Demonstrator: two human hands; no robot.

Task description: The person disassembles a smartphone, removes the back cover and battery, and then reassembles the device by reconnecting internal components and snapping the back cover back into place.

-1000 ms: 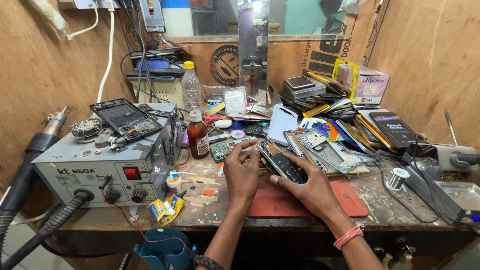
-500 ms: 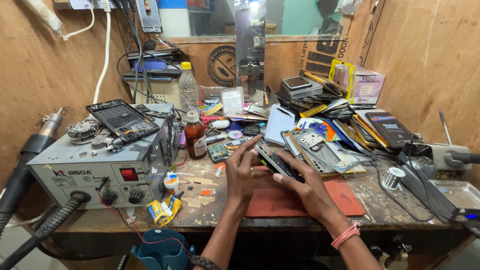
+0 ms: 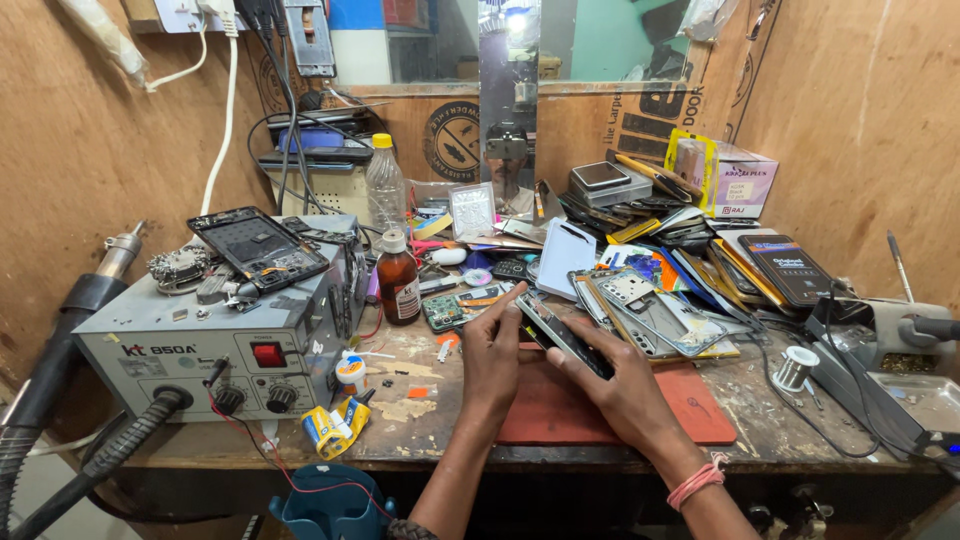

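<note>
My left hand [image 3: 492, 352] and my right hand [image 3: 622, 385] both grip an opened phone body [image 3: 556, 331], tilted above the red work mat [image 3: 700, 405]. The left hand pinches the phone's upper left end, while my right holds the lower right end, its thumb over the dark inside. A pink band circles my right wrist. Just behind the phone lies a green circuit board [image 3: 450, 307].
A grey hot-air rework station [image 3: 215, 335] stands at left with a phone frame [image 3: 258, 246] on top. A brown bottle [image 3: 400, 284], a clear plastic bottle [image 3: 384, 184], several stacked phone parts [image 3: 660, 300], a solder spool [image 3: 795, 368] and a soldering tool stand [image 3: 890, 345] crowd the bench.
Both hands with the phone body have shifted slightly up and left over the mat. The grip looks the same.
</note>
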